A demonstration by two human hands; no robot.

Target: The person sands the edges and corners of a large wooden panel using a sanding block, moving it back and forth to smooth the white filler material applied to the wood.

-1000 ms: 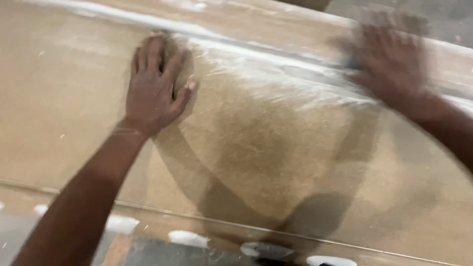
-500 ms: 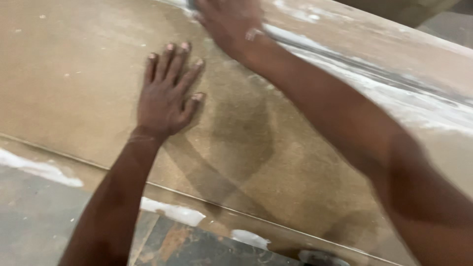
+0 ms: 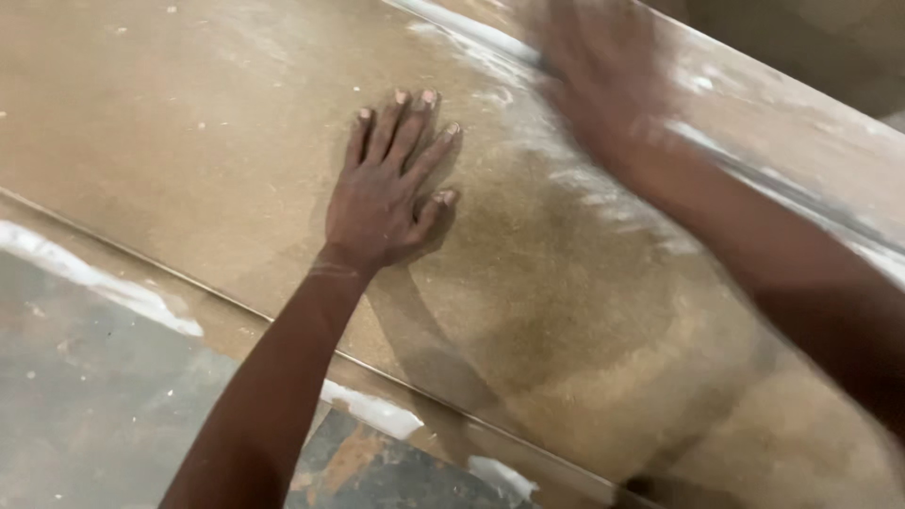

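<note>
A large flat brown fibreboard panel (image 3: 189,123) fills most of the view, its near edge running from the middle left down towards the bottom right. The left hand (image 3: 388,193) lies palm down on the panel, fingers spread wide and flat, holding nothing, set in from the near edge around the panel's middle. The right hand (image 3: 603,75) is further along, near the panel's far edge at the top; it is blurred, so I cannot tell whether it is spread or curled, or whether it holds anything, though it appears to touch the surface. Pale streaks of white dust (image 3: 603,193) lie on the panel between and just below the two hands, with a darker rubbed patch (image 3: 566,311) nearer the near edge. Below the panel's near edge a second brown board edge (image 3: 236,330) shows, and beyond it a grey stained floor (image 3: 75,396) with white smears (image 3: 104,283).
</note>
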